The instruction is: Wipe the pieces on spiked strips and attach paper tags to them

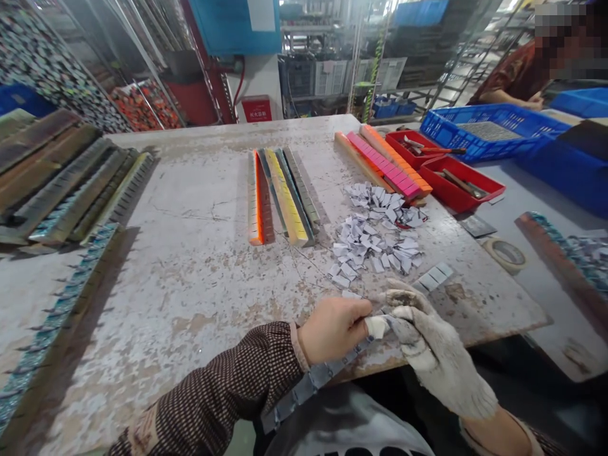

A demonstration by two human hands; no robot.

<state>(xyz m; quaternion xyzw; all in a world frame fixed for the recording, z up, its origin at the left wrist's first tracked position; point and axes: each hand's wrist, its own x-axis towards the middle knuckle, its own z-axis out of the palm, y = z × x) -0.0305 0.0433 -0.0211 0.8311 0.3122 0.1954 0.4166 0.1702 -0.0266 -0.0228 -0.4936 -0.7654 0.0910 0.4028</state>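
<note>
My left hand [332, 326], bare below a checked sleeve, is closed in a pinch at the table's front edge. My right hand [434, 345] wears a white knitted glove and has its fingers curled together, close against the left fingertips. A small cream-white piece [377, 327] shows between the two hands; whether it is a tag or tape on a finger I cannot tell. Under the hands runs a long grey bar with evenly spaced marks [317, 378], slanting from my lap to its pale end [434, 277]. What the fingers pinch is hidden.
Beyond my hands lies a heap of small white tags [375, 237]. Slotted yellow bars [287, 199] and pink bars [384, 166] stand farther back. Bars [61, 180] are stacked at left. Red trays [458, 183], tape [506, 253] and a blue crate [475, 126] sit right, near another person [515, 76].
</note>
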